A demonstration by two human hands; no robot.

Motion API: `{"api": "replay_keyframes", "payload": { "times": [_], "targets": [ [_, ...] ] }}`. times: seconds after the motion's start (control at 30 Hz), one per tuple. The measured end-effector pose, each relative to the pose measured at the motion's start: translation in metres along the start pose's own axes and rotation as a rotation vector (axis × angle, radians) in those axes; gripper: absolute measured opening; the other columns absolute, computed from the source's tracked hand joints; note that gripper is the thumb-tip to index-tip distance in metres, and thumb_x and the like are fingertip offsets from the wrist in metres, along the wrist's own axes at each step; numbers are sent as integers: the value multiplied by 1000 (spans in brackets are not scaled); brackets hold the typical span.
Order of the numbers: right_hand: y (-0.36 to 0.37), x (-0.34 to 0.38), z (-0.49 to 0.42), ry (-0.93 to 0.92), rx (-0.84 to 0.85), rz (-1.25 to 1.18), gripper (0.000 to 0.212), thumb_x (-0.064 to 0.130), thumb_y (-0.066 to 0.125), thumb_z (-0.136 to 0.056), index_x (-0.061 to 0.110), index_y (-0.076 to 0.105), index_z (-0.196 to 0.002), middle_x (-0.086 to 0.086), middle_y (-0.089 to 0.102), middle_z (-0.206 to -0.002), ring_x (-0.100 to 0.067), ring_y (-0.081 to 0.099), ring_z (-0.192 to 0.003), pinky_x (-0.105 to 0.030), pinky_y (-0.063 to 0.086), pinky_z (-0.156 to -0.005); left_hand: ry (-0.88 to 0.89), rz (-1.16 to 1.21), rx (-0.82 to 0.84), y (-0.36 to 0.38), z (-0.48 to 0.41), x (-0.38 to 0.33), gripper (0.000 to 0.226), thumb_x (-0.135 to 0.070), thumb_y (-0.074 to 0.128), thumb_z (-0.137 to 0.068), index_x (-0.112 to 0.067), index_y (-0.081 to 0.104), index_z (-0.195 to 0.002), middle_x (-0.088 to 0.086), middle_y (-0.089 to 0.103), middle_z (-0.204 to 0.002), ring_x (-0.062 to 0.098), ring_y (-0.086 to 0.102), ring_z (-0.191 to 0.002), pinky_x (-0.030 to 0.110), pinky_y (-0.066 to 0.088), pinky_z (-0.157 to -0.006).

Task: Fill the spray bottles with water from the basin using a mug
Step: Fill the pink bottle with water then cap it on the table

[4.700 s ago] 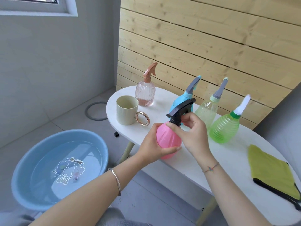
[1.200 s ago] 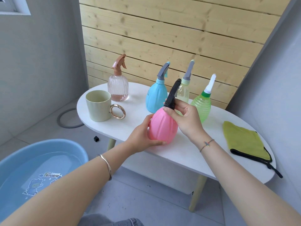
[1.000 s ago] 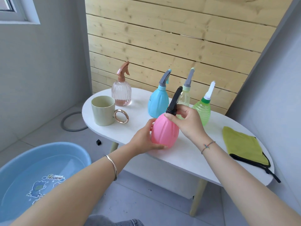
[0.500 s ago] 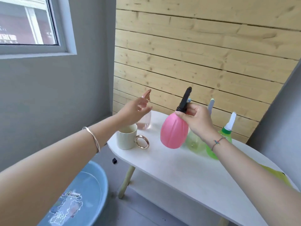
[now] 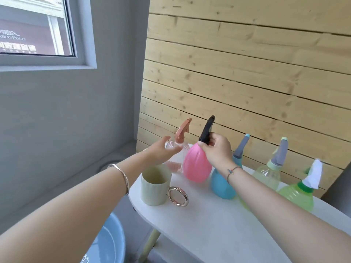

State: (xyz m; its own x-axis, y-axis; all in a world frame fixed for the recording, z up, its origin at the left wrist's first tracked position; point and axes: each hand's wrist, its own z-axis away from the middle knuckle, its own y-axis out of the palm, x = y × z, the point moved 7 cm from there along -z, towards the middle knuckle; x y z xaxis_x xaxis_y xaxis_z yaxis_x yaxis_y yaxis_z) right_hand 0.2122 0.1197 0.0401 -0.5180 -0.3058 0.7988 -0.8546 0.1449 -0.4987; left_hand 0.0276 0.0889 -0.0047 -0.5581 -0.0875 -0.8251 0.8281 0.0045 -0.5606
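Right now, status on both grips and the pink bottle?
Left grip open, by the clear ribbed bottle. Right grip holds pink bottle by its black sprayer. Mug on table, untouched.

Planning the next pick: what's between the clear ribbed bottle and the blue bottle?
Head view: the pink bottle, gripped at its black sprayer by the right hand, is between the clear ribbed bottle and blue bottle.
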Motion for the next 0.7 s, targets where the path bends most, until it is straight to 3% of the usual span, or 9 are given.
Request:
{"api": "replay_keyframes", "payload": {
  "times": [0.13,0.23,0.4,0.7],
  "targets": [
    [0,-22,-5,77,-1,-28,11,7,71,-81,10,68,-92,-4,70,-89,-24,67,-90,-39,53,-88,-27,30,17,4,-19,5,93,-53,64,-88,-19,12,-158,5,28,-160,22,33,-143,24,30,-96],
    [0,-29,-5,87,-1,-39,12,5,70,-82,13,67,-90,0,68,-87,-24,66,-91,-37,52,-88,-22,29,42,10,-27,8,100,-52,71,-83,-19,12,-157,3,32,-158,22,35,-142,26,31,-100],
    [4,-31,-10,64,-17,-51,13,5,69,-82,15,66,-90,1,69,-87,-24,66,-91,-38,52,-89,24,-1,26,18,-35,10,84,-50,73,-82,-20,34,-150,0,44,-149,17,44,-134,24,34,-96],
    [5,-27,-11,57,-26,-64,15,5,69,-81,16,65,-90,-1,69,-89,-23,66,-92,-38,52,-90,44,-66,-9,17,-32,12,86,-53,71,-82,-21,32,-151,2,40,-153,21,40,-138,28,32,-102]
  ]
}}
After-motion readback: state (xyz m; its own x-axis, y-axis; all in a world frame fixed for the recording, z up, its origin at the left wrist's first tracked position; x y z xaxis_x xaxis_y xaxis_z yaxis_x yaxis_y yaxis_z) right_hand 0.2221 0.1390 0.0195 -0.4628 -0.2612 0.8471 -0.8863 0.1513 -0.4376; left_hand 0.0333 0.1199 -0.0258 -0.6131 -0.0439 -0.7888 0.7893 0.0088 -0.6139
